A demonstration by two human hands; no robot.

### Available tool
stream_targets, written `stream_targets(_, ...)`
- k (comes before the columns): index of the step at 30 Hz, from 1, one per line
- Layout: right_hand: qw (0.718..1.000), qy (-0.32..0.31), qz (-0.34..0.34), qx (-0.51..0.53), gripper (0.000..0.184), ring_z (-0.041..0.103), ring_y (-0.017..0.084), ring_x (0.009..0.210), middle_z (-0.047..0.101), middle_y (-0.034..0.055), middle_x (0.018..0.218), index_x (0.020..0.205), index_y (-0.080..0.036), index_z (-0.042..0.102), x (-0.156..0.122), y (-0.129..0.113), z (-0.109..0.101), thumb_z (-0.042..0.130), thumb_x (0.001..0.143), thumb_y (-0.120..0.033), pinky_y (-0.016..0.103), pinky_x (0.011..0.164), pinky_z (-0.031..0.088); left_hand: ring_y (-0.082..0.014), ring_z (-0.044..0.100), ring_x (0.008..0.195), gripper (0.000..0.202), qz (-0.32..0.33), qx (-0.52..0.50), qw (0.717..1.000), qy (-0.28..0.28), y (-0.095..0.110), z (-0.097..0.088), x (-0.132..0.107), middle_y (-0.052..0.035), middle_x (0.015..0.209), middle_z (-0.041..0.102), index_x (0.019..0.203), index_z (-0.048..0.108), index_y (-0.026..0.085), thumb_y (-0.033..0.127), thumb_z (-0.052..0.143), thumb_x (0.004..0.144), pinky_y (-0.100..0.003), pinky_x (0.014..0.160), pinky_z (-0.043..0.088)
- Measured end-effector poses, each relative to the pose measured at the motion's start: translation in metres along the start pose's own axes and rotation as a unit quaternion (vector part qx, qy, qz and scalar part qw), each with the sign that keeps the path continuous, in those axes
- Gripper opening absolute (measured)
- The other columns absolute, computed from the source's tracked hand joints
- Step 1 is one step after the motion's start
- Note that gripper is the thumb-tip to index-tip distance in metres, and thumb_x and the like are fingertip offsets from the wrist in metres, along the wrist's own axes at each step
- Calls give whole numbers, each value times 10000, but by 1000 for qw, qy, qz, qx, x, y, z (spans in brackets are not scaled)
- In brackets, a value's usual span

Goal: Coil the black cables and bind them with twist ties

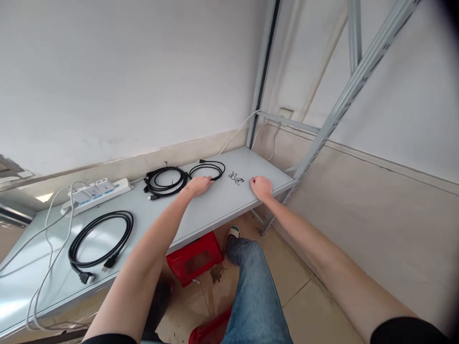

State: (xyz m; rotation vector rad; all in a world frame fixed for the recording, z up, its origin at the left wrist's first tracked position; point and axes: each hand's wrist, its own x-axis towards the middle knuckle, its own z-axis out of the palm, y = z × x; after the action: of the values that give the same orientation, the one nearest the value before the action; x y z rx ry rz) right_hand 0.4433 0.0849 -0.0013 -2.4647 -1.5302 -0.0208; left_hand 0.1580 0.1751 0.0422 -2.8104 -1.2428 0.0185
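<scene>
My left hand point(200, 186) is closed at the near edge of a small coil of black cable point(223, 168), its fingers curled over the strand. Just left of it lies a thicker stack of coiled black cables point(152, 180) with plugs showing. My right hand point(261, 187) rests as a fist on the shelf near its front edge; whatever may be inside it is hidden. Between the hands, nearer the right one, sits a little scatter of black twist ties point(235, 178).
On the left of the metal shelf point(229, 203) are a larger black coiled cable point(131, 224) and a white power strip point(122, 187) with white cords. A metal upright point(344, 100) rises at right. Below, a red plastic bin point(175, 265) stands on the floor.
</scene>
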Motion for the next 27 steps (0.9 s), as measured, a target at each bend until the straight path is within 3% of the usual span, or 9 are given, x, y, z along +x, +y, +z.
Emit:
stream_targets(4, 1000, 6, 3, 8, 499, 716, 271, 1004, 755, 224, 1069, 1119, -99, 779, 1, 2, 1, 343, 1067, -336, 330, 869, 479, -266, 712, 849, 474, -26, 21, 993, 114, 18, -43, -9, -156, 934, 734, 1144, 586, 140, 431, 214, 1109, -326, 750, 434)
stream_targets(6, 1000, 7, 4, 9, 502, 719, 276, 994, 756, 232, 1067, 1112, -97, 782, 1, 3, 1, 344, 1064, -338, 336, 866, 480, -257, 700, 814, 506, -12, 25, 989, 148, 24, -60, -32, -151, 914, 724, 1114, 575, 149, 469, 182, 1106, -324, 728, 420)
stream_targets(8, 1000, 8, 4, 11, 505, 722, 276, 986, 757, 238, 1069, 1108, -94, 787, 1, 3, 2, 347, 1059, -338, 334, 862, 482, -249, 686, 782, 522, -8, 24, 989, 146, 23, -66, -66, -143, 882, 707, 1065, 571, 160, 509, 185, 1099, -322, 707, 411)
stream_targets(11, 1000, 13, 7, 16, 508, 724, 285, 981, 756, 251, 1065, 1116, -79, 789, 1, 4, 4, 359, 1051, -341, 338, 857, 485, -234, 671, 761, 492, -15, 33, 994, 104, 12, -50, -129, -129, 867, 693, 1002, 578, 178, 519, 234, 1092, -310, 663, 397)
stream_targets(14, 1000, 18, 7, 24, 510, 720, 295, 993, 752, 261, 1054, 1125, -59, 788, 3, 4, 8, 376, 1045, -350, 343, 859, 484, -223, 661, 719, 444, -57, 37, 996, 52, -4, -18, -190, -120, 842, 695, 987, 592, 183, 473, 273, 1094, -304, 631, 385)
stream_targets(17, 999, 25, 10, 33, 494, 715, 309, 980, 747, 268, 1033, 1104, -43, 791, 7, 4, 11, 400, 1036, -337, 364, 845, 478, -224, 674, 720, 422, -76, 41, 996, 16, -13, 11, -233, -121, 865, 721, 994, 608, 183, 427, 281, 1099, -304, 611, 349)
stream_targets(21, 997, 46, 16, 56, 488, 701, 318, 897, 732, 291, 973, 1053, -30, 793, 5, 7, 9, 419, 1028, -343, 375, 778, 443, -239, 704, 773, 498, -95, 17, 995, 36, -15, 26, -251, -113, 833, 742, 923, 638, 197, 514, 294, 1093, -315, 614, 319)
stream_targets(24, 989, 117, 9, 85, 528, 671, 298, 812, 725, 266, 894, 980, -51, 785, -12, 2, 4, 351, 1041, -345, 353, 698, 384, -251, 703, 759, 580, -104, -5, 993, 55, -14, 28, -248, -123, 808, 744, 851, 668, 198, 600, 312, 1070, -322, 614, 313)
stream_targets(27, 980, 128, -84, 123, 528, 615, 254, 702, 697, 190, 762, 870, -107, 743, -47, -29, 0, 324, 1048, -374, 331, 658, 334, -256, 701, 759, 600, -107, -24, 992, 64, -15, 29, -244, -136, 818, 748, 844, 698, 190, 594, 317, 1070, -320, 622, 320)
